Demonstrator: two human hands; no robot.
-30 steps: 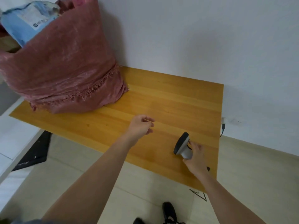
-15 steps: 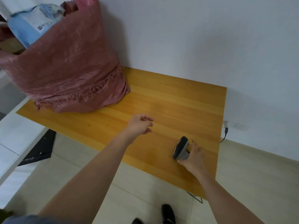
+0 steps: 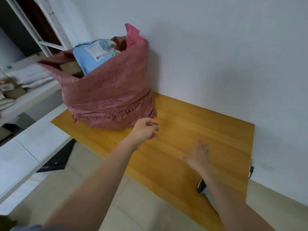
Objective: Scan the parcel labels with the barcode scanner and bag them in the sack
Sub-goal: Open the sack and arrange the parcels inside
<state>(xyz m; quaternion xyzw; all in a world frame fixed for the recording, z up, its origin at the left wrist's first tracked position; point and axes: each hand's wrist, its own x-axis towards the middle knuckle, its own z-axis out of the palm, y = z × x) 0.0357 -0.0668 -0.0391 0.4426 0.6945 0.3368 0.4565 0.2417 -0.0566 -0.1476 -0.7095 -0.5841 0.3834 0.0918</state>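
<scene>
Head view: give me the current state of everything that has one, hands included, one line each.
Sack: upright on the table, mouth open, filled.
Blue parcel: sticking out of the sack's mouth, label facing up.
Barcode scanner: lying on the table near its front edge, partly hidden by the right forearm, not held.
Left hand: empty, fingers loosely curled, above the table beside the sack.
Right hand: empty, fingers spread, over the table.
Table: wooden.

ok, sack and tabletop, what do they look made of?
Sack: looks like woven plastic fabric, dusty pink with a dull sheen; it creases stiffly and frays into loose threads along a seam. Tabletop: looks like wood or wood-look laminate, honey-coloured with lengthwise plank lines and a smooth satin finish; which one can't be told.
</scene>
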